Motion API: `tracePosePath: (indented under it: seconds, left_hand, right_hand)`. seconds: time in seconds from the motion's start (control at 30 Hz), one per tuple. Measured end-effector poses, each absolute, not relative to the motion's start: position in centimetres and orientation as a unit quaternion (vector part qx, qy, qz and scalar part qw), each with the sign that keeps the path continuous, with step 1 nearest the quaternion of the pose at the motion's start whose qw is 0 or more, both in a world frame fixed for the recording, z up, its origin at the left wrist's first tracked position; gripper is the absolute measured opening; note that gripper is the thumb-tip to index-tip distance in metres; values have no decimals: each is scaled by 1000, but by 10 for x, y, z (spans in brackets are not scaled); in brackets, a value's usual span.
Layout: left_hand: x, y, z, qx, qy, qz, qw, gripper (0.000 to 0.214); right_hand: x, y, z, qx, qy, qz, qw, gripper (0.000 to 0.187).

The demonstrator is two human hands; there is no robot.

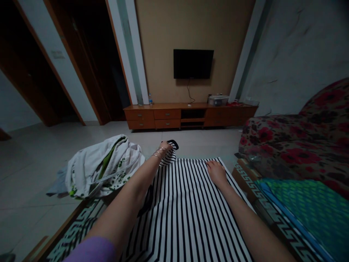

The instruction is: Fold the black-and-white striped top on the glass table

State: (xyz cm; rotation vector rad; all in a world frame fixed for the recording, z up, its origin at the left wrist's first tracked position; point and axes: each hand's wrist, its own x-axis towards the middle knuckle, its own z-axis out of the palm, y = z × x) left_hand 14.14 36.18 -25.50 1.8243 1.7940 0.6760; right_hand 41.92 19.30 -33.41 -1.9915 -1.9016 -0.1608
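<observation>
A black-and-white striped garment (188, 203) lies spread over a patterned table in front of me. My left hand (164, 146), with thin bangles on the wrist, is closed on the garment's far left corner, which is bunched up with a dark trim. My right hand (215, 172) rests on the striped cloth near its far right edge, fingers curled down onto the fabric; whether it pinches the cloth is hard to see.
A heap of white and green-printed clothes (105, 167) sits at the table's left corner. A floral sofa (294, 145) with a teal cloth (305, 207) stands on the right. A wooden TV cabinet (188, 115) and wall television (193, 63) are ahead across tiled floor.
</observation>
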Motion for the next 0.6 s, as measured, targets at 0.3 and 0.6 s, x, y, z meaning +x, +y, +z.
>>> tracePosePath:
  seconds: [0.3, 0.6]
  left_hand:
    - [156, 373, -251, 696, 616, 270, 253, 18]
    - [93, 371, -269, 652, 721, 150, 180, 32]
  right_hand:
    - [419, 193, -331, -709, -675, -42, 199, 33]
    - [419, 193, -331, -706, -678, -49, 201, 33]
